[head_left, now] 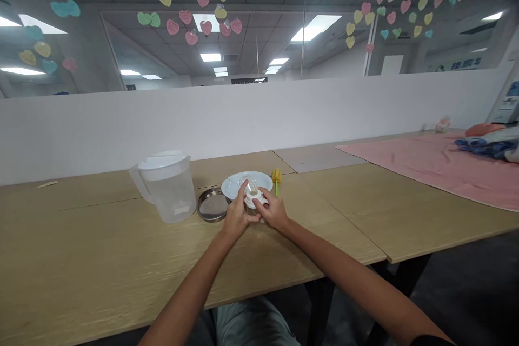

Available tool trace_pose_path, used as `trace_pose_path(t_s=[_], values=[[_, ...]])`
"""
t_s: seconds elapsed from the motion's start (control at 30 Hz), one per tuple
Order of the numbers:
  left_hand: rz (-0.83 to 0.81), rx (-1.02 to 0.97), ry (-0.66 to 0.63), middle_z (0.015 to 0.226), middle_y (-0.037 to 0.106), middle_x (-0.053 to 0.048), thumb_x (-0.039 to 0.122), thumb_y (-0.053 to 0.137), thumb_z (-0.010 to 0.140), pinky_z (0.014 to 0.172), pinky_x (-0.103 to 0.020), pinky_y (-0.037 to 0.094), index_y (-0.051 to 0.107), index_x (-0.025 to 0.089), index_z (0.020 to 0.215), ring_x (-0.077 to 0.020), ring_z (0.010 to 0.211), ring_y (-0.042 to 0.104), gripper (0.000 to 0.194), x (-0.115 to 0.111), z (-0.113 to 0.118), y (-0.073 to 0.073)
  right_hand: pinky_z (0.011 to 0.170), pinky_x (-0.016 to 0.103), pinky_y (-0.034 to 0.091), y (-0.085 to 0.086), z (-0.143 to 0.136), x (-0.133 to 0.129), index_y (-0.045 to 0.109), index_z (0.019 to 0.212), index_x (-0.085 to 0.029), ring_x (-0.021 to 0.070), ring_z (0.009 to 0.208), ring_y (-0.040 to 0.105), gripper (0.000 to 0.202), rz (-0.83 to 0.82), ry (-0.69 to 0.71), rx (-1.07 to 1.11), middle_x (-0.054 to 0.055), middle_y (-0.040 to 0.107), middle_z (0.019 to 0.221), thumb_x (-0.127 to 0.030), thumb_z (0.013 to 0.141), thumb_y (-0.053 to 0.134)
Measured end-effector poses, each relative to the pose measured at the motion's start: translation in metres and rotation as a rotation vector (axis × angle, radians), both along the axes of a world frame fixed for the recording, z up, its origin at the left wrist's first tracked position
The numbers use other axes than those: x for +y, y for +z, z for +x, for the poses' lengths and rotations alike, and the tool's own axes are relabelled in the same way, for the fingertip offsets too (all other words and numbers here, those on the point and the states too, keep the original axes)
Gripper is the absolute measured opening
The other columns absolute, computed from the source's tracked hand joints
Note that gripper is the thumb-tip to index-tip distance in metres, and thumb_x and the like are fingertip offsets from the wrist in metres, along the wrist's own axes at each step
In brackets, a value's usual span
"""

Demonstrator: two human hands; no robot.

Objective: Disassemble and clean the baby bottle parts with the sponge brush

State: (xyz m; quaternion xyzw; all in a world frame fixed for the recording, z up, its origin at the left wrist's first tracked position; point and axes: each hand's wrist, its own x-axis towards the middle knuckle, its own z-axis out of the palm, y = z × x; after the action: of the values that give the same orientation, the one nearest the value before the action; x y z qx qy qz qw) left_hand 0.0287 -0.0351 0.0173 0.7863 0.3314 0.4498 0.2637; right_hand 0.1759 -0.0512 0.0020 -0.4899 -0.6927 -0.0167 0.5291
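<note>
On the table, a translucent pitcher is set at left, with a shallow metal tin placed just beside it. Before a white plate, a clear, white-collared container is held between the narrowed fingers of the left hand and right hand. Beside the plate, a yellow flower is seen; farther right, a pink cloth is spread.

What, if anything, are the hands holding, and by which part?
What looks like a small bottle: the right hand holds it around the white collar, the left hand from the side, one finger reaching the clear top.
</note>
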Motion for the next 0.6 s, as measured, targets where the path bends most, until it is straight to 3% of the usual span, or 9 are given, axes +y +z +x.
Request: trace_pose_path(t_s=[0.6], values=[[-0.061,-0.057,-0.035,0.107,0.066,-0.003,0.020,0.075,0.057,0.082,-0.033,0.045,0.015,0.028,0.143,-0.0215,0.091,0.062,0.105,-0.0039,-0.0010,0.0056,0.061,0.025,0.046,-0.0023,0.0007,0.0012,0.056,0.114,-0.015,0.0173,0.066,0.062,0.041,-0.009,0.010,-0.004,0.010,0.069,0.090,-0.042,0.085,0.048]])
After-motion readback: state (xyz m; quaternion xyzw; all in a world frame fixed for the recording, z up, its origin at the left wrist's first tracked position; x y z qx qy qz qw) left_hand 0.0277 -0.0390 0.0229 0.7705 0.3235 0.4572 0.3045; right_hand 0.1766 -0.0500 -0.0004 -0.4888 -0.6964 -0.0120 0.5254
